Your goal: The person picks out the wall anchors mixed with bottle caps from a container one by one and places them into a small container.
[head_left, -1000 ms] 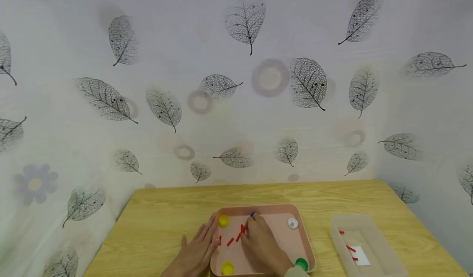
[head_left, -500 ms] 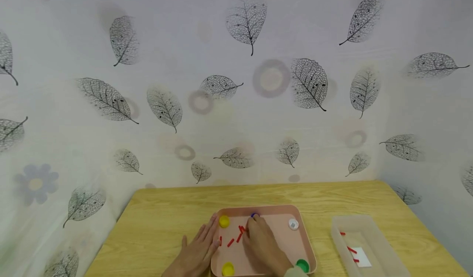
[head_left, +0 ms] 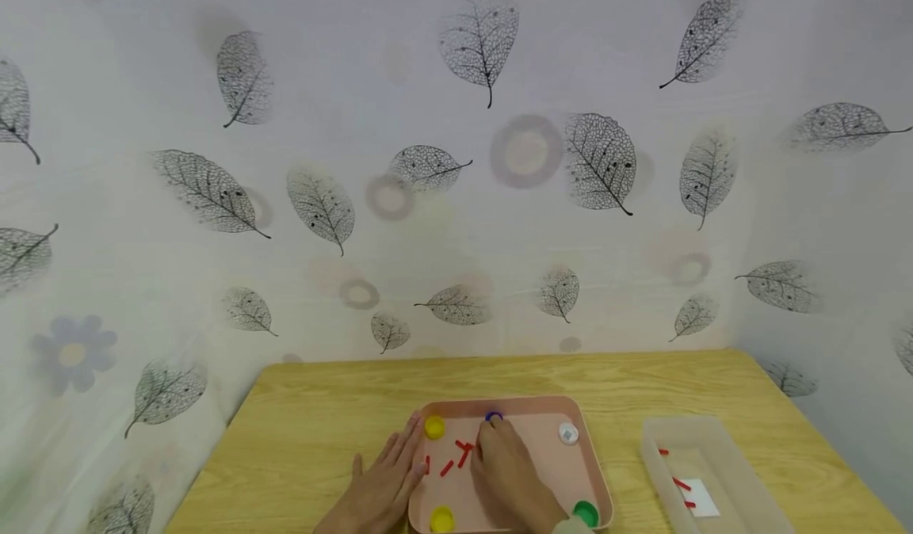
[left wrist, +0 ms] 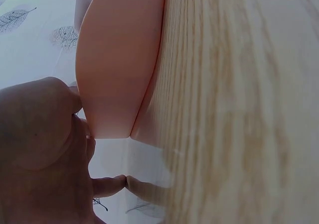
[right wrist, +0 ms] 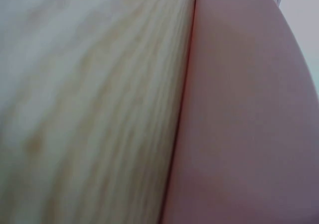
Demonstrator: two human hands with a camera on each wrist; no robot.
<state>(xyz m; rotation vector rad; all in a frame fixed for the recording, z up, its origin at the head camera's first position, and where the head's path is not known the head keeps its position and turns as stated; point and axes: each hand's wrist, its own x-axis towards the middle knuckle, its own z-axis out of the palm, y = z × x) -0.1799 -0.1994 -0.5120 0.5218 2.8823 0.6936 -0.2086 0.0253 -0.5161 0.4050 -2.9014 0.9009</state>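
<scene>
My left hand rests with extended fingers along the left wall of a pink tray; the left wrist view shows fingers against the tray's outer side. Inside the tray, my right hand reaches down with bent fingers. Its fingertips are hidden, so whether they pinch anything cannot be seen. Just beyond its knuckles a blue round cap shows partly. Several short red sticks lie left of this hand, among them a red stick lying apart. In the right wrist view only the tray's outer wall and wood appear.
Yellow round caps sit at the tray's left corners, with a white cap far right and a green cap near right. A translucent box on the wooden table contains red sticks and a white card.
The red sticks beside my right fingertips have turned and spread slightly leftward. More of the blue cap shows. My left hand stays against the tray.
</scene>
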